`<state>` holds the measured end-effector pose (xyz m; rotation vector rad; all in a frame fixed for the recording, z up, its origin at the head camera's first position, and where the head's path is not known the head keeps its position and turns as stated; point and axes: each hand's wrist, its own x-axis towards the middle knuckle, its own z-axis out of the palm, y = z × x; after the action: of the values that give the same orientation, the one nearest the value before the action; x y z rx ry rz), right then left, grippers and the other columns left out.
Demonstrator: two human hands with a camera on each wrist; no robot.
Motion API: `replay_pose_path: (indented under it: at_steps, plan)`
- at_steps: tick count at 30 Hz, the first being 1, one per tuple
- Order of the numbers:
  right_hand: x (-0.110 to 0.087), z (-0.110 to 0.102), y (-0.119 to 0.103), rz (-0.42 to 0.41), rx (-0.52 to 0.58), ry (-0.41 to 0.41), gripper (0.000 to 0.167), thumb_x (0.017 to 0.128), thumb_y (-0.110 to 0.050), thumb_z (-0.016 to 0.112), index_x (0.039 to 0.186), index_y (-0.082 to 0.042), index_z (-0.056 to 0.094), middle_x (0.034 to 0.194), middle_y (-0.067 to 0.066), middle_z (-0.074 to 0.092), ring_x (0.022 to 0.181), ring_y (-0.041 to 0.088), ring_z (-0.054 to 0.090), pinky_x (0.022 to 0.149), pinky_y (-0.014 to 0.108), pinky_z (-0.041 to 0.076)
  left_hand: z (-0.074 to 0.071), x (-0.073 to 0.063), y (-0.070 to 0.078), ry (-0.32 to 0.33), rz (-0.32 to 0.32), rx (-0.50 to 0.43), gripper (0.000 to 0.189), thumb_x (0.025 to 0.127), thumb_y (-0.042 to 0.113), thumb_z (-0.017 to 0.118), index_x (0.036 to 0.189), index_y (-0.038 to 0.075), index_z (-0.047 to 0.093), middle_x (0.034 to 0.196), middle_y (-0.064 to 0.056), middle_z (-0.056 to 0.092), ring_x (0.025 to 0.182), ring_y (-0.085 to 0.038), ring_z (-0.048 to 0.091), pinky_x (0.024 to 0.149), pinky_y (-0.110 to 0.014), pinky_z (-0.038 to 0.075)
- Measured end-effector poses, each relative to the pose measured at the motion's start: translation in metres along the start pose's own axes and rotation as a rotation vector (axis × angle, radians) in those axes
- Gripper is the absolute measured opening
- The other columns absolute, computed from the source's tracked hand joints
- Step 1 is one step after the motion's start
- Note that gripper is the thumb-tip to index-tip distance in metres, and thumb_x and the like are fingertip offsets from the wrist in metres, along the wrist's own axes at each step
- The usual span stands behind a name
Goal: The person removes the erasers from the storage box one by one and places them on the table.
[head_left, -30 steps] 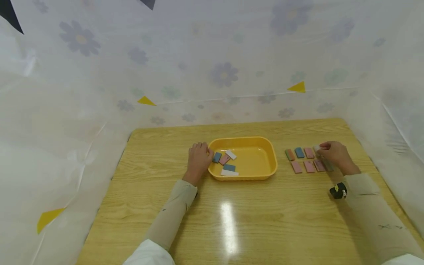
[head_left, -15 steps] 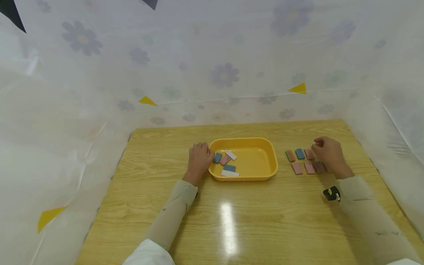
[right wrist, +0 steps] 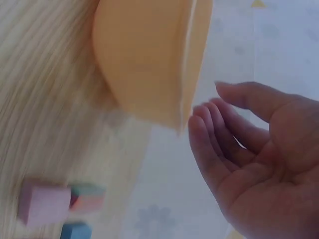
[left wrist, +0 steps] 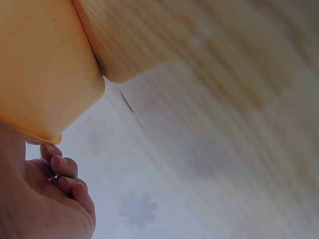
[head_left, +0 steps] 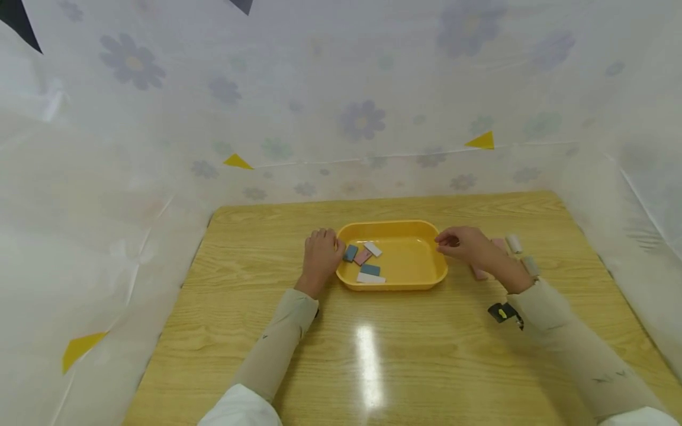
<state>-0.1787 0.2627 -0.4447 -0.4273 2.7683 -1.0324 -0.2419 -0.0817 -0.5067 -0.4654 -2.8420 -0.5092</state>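
My left hand grips the left rim of a yellow plastic tray; the left wrist view shows its curled fingers right at the tray's edge. In the tray's left half lie several small eraser-like blocks: blue ones, white ones and a pink one. At the tray's right rim is my right hand, holding nothing, with fingers loosely bent and the thumb apart from them in the right wrist view.
Right of the tray, more blocks sit on the wooden table, including a white one, a greyish-green one and a pink one. My right forearm hides part of them. A flowered sheet encloses the table behind and at both sides.
My right hand let go of the white block at the end of the back row and moved left over the rows to the tray's right rim. The left hand stays in place.
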Motion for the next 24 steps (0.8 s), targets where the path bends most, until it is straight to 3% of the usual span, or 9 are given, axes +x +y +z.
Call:
replay_pose_path:
  at_steps: [5,13,24]
  plan:
    - [0.013,0.019,-0.014,-0.071,0.033,-0.126,0.025,0.087,-0.013,0.063,0.106,0.003,0.063,0.093,0.005,0.064,0.084,0.019,0.061,0.074,0.035,0.049,0.001,0.001,0.0,0.001,0.0,0.005,0.022,0.091,0.028,0.045,0.075,0.013,0.043,0.071,-0.001,0.039,0.069,-0.02,0.037,0.065,-0.034,0.028]
    - [0.025,0.041,-0.032,-0.093,0.038,-0.263,0.025,0.085,-0.014,0.066,0.103,0.003,0.065,0.091,0.003,0.065,0.082,0.015,0.061,0.075,0.033,0.049,0.005,-0.001,0.0,-0.009,-0.008,0.021,0.021,0.09,0.027,0.046,0.074,0.014,0.044,0.071,-0.001,0.04,0.069,-0.02,0.037,0.064,-0.033,0.028]
    - [0.04,0.069,-0.052,-0.188,-0.038,-0.349,0.024,0.083,-0.015,0.068,0.101,0.001,0.065,0.09,0.003,0.065,0.081,0.011,0.06,0.074,0.028,0.049,0.002,-0.003,0.001,0.0,-0.006,0.018,0.022,0.09,0.028,0.045,0.074,0.013,0.044,0.071,-0.001,0.041,0.069,-0.02,0.038,0.065,-0.033,0.029]
